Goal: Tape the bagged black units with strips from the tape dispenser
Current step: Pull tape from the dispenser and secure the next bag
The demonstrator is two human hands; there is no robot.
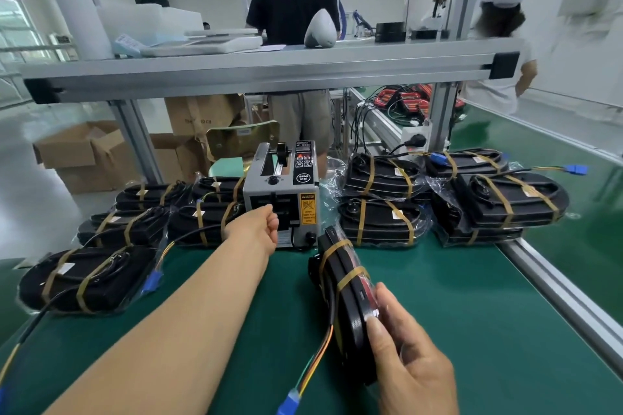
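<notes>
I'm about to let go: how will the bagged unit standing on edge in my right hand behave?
Likely tips: the bagged unit stands on its thin edge, steadied only by the right hand. Probably slippery, given its glossy bag. Its loose wires look floppy and may drag.

Bench cover: green matt mat (455,296), smooth, with only a faint sheen.
Black hard-plastic unit in a clear film bag (349,313): shell smooth and semi-gloss; film glossy and wrinkled, with bright glare spots.
Tan tape bands (352,274) around it: dull, slightly translucent.
Grey box-shaped tape dispenser (261,192): painted metal casing, satin finish. Its yellow caution label (308,209) is glossy.
Overhead silver aluminium rail (256,72): brushed, grooved.
Brown cardboard boxes (84,152): matt, fibrous.
</notes>
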